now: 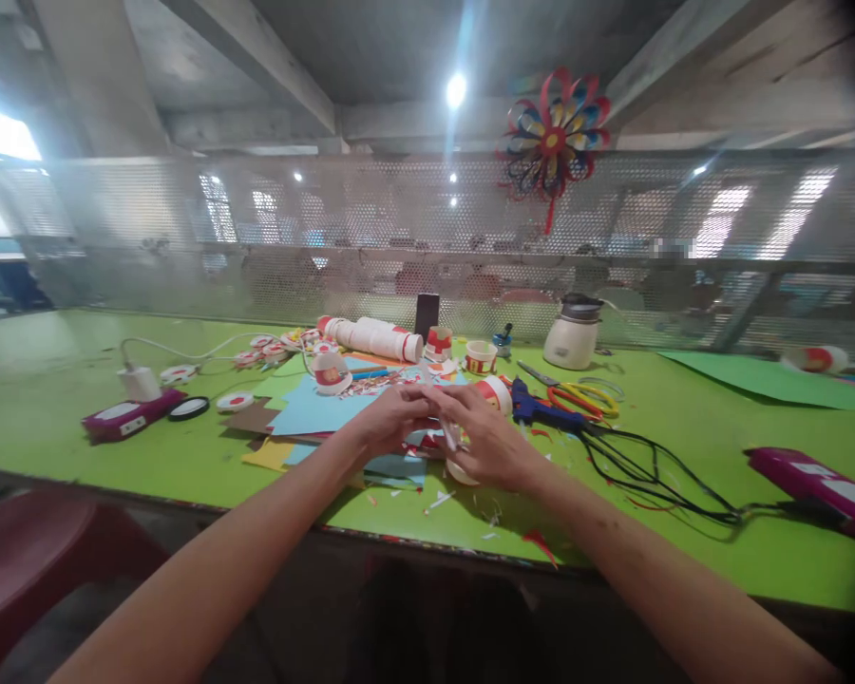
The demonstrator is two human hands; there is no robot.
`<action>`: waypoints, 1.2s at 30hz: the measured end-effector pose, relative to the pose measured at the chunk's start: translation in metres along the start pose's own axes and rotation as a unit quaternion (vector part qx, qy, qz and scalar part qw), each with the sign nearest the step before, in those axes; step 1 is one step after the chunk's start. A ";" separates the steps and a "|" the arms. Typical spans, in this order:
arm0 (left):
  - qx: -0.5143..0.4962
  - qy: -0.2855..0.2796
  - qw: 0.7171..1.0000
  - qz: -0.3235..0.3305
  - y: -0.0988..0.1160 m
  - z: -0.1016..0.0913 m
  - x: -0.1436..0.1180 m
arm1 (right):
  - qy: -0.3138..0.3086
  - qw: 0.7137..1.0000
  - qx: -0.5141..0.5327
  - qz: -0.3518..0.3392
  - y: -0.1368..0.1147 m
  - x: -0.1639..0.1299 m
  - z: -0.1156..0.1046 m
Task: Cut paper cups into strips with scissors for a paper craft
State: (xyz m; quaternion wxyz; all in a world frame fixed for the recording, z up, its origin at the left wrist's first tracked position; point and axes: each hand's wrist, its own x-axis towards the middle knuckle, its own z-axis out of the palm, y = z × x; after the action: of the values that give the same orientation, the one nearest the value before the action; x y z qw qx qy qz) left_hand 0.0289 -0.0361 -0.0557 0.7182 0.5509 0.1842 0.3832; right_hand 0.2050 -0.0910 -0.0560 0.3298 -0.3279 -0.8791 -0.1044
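Note:
Over the paper pile, my left hand point(397, 418) and my right hand point(483, 439) meet with fingers bent together. Between them is a thin white paper strip point(448, 434), partly covered by the fingers. A white cup-like piece point(462, 471) shows under my right hand; most of it is hidden. Just beyond my right hand lies a red-and-white paper cup point(495, 392) on its side. Blue paper sheets point(313, 410) spread beneath my left hand, with another paper cup point(331, 373) on them.
A blue glue gun point(541, 407) with a looped black cord lies right of my hands, by orange-handled scissors point(580, 399). Behind stand a stack of paper cups point(374, 338) and a cream kettle point(572, 334). Purple power strips point(132, 415) lie at both sides. A perforated screen point(399, 228) borders the table.

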 end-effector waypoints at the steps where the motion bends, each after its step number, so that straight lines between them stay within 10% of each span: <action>1: 0.004 -0.014 1.000 -0.013 0.000 0.003 -0.002 | 0.001 1.000 0.005 0.000 0.000 0.000 0.001; 16: 0.154 -0.083 0.984 -0.016 0.006 0.005 -0.006 | 0.123 0.986 0.053 0.100 0.010 0.000 -0.003; 21: 0.367 -0.003 0.929 0.056 0.001 0.005 -0.001 | 0.164 0.965 0.091 0.181 0.015 -0.001 -0.009; 36: 0.520 -0.107 0.842 0.099 -0.004 0.012 -0.010 | 0.158 0.929 0.183 0.278 0.024 -0.002 -0.004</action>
State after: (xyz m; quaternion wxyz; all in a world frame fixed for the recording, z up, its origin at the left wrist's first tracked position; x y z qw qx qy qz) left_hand 0.0324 -0.0518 -0.0574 0.3001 0.8961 0.2232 0.2391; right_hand 0.2242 -0.0752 -0.0547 0.5349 -0.4727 -0.6926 0.1036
